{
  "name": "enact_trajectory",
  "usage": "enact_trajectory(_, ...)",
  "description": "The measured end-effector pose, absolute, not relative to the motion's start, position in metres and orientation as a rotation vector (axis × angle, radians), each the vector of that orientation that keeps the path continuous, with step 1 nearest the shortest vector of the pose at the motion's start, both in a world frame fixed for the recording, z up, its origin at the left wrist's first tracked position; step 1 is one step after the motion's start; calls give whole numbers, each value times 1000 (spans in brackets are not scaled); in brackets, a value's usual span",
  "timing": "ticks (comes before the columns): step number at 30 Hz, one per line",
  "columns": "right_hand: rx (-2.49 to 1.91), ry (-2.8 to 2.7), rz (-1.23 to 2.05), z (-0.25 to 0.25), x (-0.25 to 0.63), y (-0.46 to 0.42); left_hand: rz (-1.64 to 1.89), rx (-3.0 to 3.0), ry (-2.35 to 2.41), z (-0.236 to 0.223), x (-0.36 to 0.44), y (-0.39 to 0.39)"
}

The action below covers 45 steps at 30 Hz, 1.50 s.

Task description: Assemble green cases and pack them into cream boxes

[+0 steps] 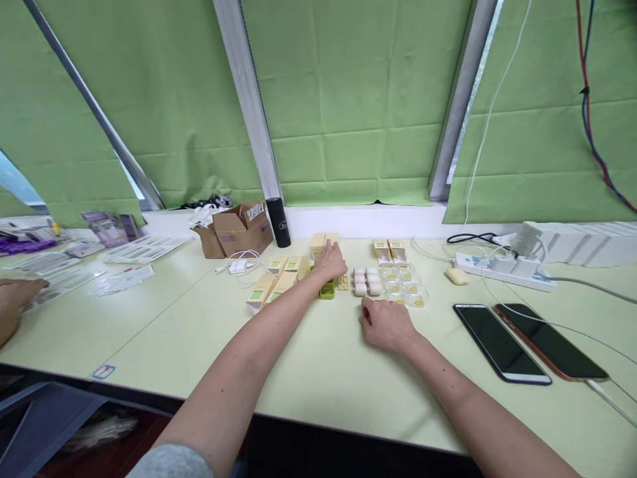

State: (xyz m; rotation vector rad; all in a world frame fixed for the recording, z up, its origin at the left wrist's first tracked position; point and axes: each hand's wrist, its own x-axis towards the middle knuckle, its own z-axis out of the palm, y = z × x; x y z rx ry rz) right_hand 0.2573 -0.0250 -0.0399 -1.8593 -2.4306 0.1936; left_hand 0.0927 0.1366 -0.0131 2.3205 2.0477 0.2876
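Note:
My left hand [332, 261] reaches forward over some small green containers [327, 290], its fingers pointing at a cream box [318, 243] behind them. The fingers look apart, though their tips are partly hidden. My right hand [387, 324] rests curled closed on the table, in front of the pale pink rounded pieces [374, 289]. Beside those pieces lie clear round cases with yellow centres [412, 289]. Small yellowish squares [343, 283] sit between the green containers and the pink pieces. Cream boxes with green labels [279, 282] stand left of my left hand.
Two open cream boxes [389, 252] stand at the back. A cardboard box [243, 229], a black bottle [278, 222] and a white charger [241, 266] are left. To the right lie two phones [501, 342] and a power strip [505, 271]. Another person's hand [17, 299] is far left.

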Motion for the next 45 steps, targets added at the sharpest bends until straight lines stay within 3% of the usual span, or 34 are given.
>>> enact_trajectory(12,-1842,-2420,176,-43,257,-23,1019,2237,1954,3,36,69)
enact_trajectory(22,-1857,-2386,166,-45,255,-22,672,2525,1903,-29,12,15)
enact_trajectory(33,-1849,-2394,179,-45,254,-23,249,2758,1906,-29,32,3)
enact_trajectory(45,-1822,-2347,238,-45,251,-24,228,2733,1865,-36,39,-3)
